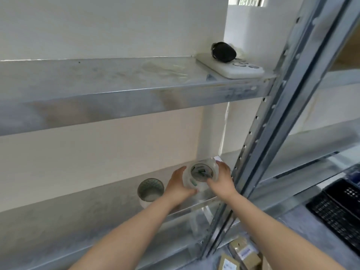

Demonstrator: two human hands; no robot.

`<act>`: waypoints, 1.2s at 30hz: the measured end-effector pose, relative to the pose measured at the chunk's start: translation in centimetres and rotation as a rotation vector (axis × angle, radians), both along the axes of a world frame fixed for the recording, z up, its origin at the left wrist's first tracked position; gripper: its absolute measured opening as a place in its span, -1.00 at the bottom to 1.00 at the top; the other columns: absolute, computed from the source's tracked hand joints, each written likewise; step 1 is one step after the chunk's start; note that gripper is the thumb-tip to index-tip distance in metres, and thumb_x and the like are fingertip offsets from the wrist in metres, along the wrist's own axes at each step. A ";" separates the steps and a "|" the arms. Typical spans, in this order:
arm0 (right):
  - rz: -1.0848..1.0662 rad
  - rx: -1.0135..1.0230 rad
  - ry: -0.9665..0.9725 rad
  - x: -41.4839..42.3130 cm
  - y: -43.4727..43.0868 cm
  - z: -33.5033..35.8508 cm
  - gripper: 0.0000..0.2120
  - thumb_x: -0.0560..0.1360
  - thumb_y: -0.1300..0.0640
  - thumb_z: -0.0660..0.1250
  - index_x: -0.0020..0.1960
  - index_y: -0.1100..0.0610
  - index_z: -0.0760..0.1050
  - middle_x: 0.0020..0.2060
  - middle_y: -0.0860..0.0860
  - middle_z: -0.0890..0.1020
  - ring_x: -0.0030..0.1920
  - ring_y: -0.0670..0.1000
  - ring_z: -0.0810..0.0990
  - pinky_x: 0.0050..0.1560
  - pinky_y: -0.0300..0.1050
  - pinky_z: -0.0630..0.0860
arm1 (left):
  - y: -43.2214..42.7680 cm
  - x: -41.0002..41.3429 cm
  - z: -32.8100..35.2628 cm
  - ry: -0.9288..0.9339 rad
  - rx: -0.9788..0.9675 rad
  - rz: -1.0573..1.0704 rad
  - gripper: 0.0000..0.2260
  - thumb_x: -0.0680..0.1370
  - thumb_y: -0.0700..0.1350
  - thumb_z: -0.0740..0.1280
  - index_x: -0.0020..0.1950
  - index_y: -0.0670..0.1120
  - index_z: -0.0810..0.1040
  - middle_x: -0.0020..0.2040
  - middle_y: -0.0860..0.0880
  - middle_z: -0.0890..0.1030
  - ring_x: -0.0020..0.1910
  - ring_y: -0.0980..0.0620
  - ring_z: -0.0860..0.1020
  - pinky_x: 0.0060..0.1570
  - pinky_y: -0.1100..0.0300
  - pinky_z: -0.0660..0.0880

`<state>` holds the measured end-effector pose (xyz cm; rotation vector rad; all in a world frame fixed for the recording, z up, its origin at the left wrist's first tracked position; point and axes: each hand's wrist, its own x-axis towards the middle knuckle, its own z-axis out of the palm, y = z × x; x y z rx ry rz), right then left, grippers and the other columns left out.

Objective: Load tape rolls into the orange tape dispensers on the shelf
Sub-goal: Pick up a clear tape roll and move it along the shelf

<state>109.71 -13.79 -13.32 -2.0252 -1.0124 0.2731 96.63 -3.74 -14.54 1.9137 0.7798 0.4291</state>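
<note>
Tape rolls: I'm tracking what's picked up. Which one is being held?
The right tape roll, gripped by left hand and right hand; the left tape roll stands alone on the shelf.

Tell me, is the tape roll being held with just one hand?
No, the left hand and the right hand both grip the tape roll, one on each side.

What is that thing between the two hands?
A clear tape roll lies there. The left hand and the right hand hold it from either side. The head view shows this.
</note>
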 end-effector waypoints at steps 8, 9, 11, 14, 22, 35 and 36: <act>0.043 -0.170 0.363 0.3 -1.5 -2.6 -0.29 0.37 0.35 0.31 0.43 0.17 0.07 0.25 0.10 0.45 0.27 0.12 0.45 0.22 0.03 0.48 | -1.0 2.0 -1.8 0.004 -0.209 0.019 -0.32 0.21 -0.16 0.52 0.25 0.05 0.31 0.25 -0.04 0.49 0.24 0.00 0.46 0.21 0.08 0.43; 0.036 -0.171 0.369 0.4 -1.3 -2.9 -0.27 0.35 0.36 0.32 0.43 0.18 0.07 0.25 0.10 0.44 0.28 0.12 0.44 0.20 -0.01 0.49 | -1.0 2.0 -1.8 0.039 -0.220 0.030 -0.20 0.25 -0.16 0.53 0.39 -0.03 0.21 0.36 -0.08 0.39 0.33 -0.01 0.37 0.27 0.10 0.37; 0.025 -0.145 0.361 0.5 -1.0 -3.2 -0.36 0.31 0.39 0.33 0.31 0.14 0.20 0.18 0.08 0.48 0.24 0.12 0.47 0.05 -0.17 0.52 | -1.1 2.2 -1.8 0.103 -0.268 0.054 -0.02 0.30 -0.14 0.53 0.51 -0.10 -0.06 0.49 -0.10 0.19 0.45 -0.05 0.21 0.39 0.07 0.25; 0.012 -0.100 0.375 0.4 -0.8 -3.5 -0.39 0.28 0.38 0.37 0.23 0.05 0.23 0.10 0.05 0.51 0.18 0.08 0.51 0.03 -0.20 0.52 | -0.9 2.8 -1.9 0.110 -0.257 0.060 -0.06 0.30 -0.14 0.54 0.50 -0.14 0.01 0.47 -0.16 0.25 0.44 -0.11 0.27 0.39 -0.03 0.28; -0.057 -0.026 0.283 -0.3 -0.3 -3.6 -0.42 0.28 0.18 0.49 0.24 0.17 0.34 0.10 0.05 0.53 0.14 0.03 0.51 0.10 -0.18 0.47 | -1.1 3.6 -1.1 0.031 -0.175 0.121 -0.47 0.25 -0.21 0.53 0.16 -0.16 0.44 0.12 -0.15 0.58 0.11 -0.12 0.55 0.13 -0.05 0.51; -0.005 0.114 0.161 -3.7 4.2 -0.3 -0.39 0.13 0.09 0.48 0.14 0.19 0.41 0.04 0.15 0.55 0.10 0.15 0.52 0.07 0.08 0.55 | 1.8 -1.1 1.4 -0.045 -0.074 0.339 -0.38 0.13 0.04 0.59 0.13 0.02 0.46 0.07 0.06 0.58 0.05 0.07 0.53 0.03 0.18 0.46; 0.006 0.123 0.161 -4.4 4.7 -0.3 -0.39 0.12 0.09 0.49 0.13 0.19 0.41 0.03 0.15 0.56 0.09 0.15 0.53 0.06 0.08 0.55 | 2.2 -2.0 1.5 -0.065 -0.078 0.366 -0.38 0.13 0.02 0.60 0.13 0.01 0.47 0.07 0.06 0.58 0.05 0.08 0.53 0.01 0.20 0.45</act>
